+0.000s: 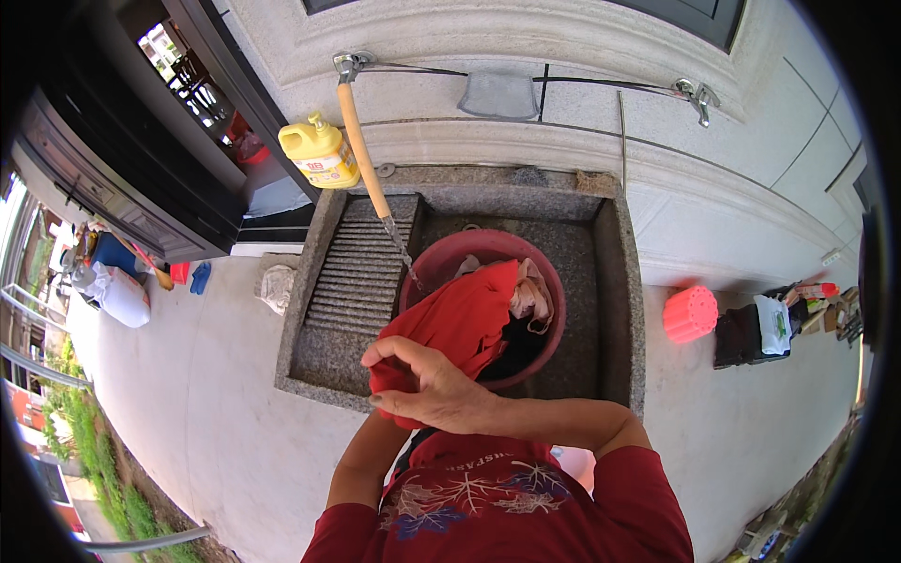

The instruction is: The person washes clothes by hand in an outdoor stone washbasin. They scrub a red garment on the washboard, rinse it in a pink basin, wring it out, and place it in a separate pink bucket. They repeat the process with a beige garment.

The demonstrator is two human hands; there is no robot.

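A wet-looking red garment point(460, 324) stretches from the wash basin toward my body, over the front rim of the stone sink. My right hand point(432, 383) is curled round its near end, thumb and fingers bent about the cloth. My left forearm point(369, 455) rises to the same end, but the left hand is hidden behind the cloth and my right hand. The pink-red basin point(556, 328) stands in the sink and holds a pale pink cloth point(533, 293) and a dark cloth point(516, 347). Water runs from a tan hose point(361, 150) into the basin's left side.
The stone sink point(615, 281) has a ribbed washboard point(361, 263) on its left. A yellow jug point(319, 155) stands at the back left corner. Taps point(352, 64) are on the wall. A red stool point(690, 314) and a black container point(746, 338) stand at the right.
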